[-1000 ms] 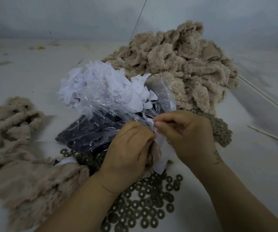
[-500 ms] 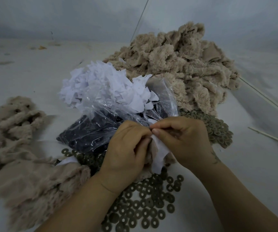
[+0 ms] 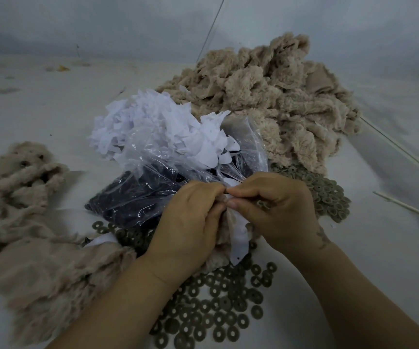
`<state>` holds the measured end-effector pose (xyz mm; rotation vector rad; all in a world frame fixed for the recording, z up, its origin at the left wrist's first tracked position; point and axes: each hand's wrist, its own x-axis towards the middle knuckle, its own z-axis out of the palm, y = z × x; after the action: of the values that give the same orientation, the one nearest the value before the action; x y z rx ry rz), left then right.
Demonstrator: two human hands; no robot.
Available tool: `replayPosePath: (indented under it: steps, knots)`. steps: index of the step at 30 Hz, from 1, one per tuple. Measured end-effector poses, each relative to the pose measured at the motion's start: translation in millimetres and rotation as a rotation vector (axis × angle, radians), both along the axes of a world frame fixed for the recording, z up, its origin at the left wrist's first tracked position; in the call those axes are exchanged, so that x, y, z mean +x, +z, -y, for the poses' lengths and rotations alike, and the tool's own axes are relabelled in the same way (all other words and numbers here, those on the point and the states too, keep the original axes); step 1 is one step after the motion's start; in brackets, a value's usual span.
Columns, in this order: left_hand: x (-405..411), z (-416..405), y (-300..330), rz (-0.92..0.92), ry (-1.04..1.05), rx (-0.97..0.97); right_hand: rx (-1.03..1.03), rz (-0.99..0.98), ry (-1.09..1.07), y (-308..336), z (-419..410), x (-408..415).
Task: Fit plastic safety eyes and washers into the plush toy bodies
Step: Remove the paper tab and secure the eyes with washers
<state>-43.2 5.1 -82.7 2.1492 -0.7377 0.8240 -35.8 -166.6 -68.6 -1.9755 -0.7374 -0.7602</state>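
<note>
Only the head cam here, so one view. Compared to a second ago the hands have dropped lower and pulled in tight together, fingertips now basically touching over the work. The left hand (image 3: 190,222) is curled around a small beige plush body (image 3: 222,233), most of it hidden behind the fingers. The right hand (image 3: 276,210) is pinching at the top of that same piece, right where a white paper strip (image 3: 238,243) hangs down from it; can't tell if there's an eye between the fingertips. The clear bag of black safety eyes (image 3: 138,197) sits just behind the hands, same spot as before, with the shredded white paper (image 3: 153,127) on top. Washers (image 3: 218,306) are scattered on the table (image 3: 39,109) under the wrists, more heaped at the right (image 3: 327,195). Big plush pile (image 3: 279,96) at the back, another plush heap (image 3: 27,235) on the left, neither has moved.
</note>
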Motion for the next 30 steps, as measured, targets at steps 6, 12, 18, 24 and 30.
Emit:
replayPosePath:
  steps: [6, 12, 18, 24, 30]
  knots:
    - [1.1, 1.9, -3.9, 0.071, 0.016, 0.049, -0.008, 0.006, -0.019, -2.7, -2.8, 1.7]
    - [3.6, 4.6, -9.9, 0.181, 0.058, -0.006, -0.013, 0.038, -0.055, -4.7, -5.2, 2.6]
    - [5.8, 2.4, -3.3, 0.117, 0.086, -0.047, 0.031, -0.005, -0.197, 0.4, -7.1, -2.7]
    - [6.4, -2.8, 0.2, 0.004, 0.163, -0.143, -0.094, -0.412, -0.164, 9.0, 2.6, -6.5]
    - [5.8, -0.1, 2.4, -0.075, 0.176, -0.182, -0.221, -0.395, -0.161, 14.4, 3.6, -10.9]
